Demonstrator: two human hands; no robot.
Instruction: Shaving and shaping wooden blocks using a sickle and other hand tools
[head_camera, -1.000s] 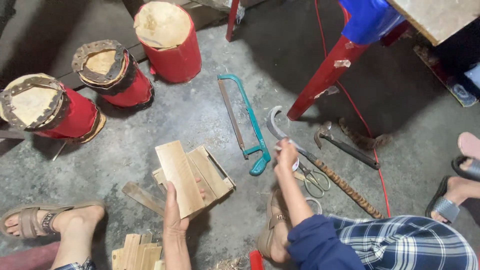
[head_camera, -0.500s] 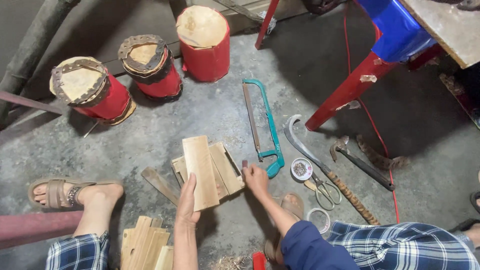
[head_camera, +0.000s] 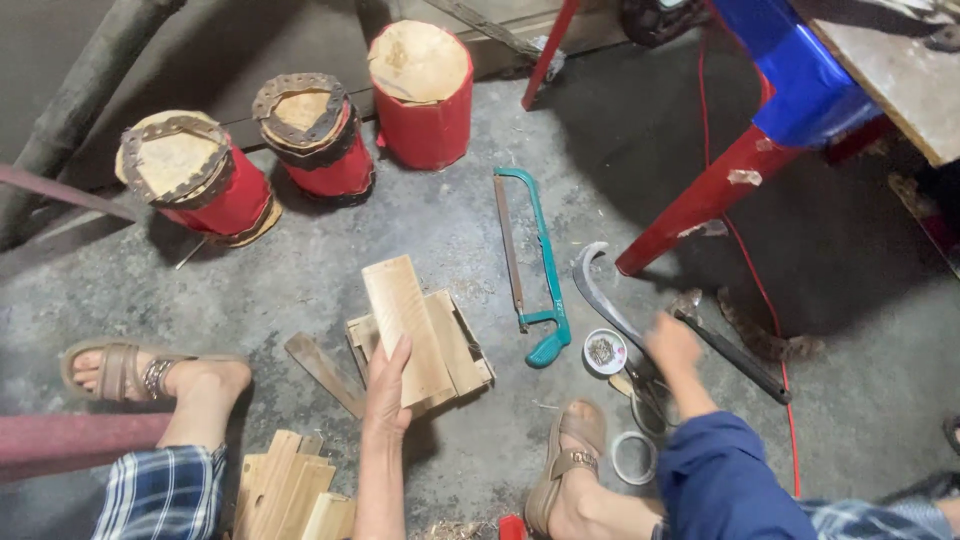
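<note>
On the grey concrete floor (head_camera: 300, 260), centre of the scene: a small wooden box (head_camera: 440, 350) of pale slats, with one long flat wooden board (head_camera: 405, 325) laid across its top. The left hand (head_camera: 385, 385) grips the near end of that board, thumb on the upper face and fingers closed round the edge. Just left of the box lies a loose dark slat (head_camera: 325, 373); nearer, at the bottom edge, a stack of pale wooden pieces (head_camera: 285, 490) sits between the person's legs. Right of the box lies a teal-framed hacksaw (head_camera: 535, 265), its handle nearest the person. Further right, the right hand (head_camera: 672, 345) is blurred and hovers over a cluster of tools; whether its fingers are apart or closed on anything cannot be told. Near it: a small round tin (head_camera: 604, 352) of nails, a curved blade (head_camera: 600, 295), scissors (head_camera: 650, 400), a hammer (head_camera: 735, 350) and a roll of clear tape (head_camera: 632, 458). Far left: three red drum-like log sections (head_camera: 420, 95). Far right: a red leg (head_camera: 720, 195) under a blue seat.
</note>
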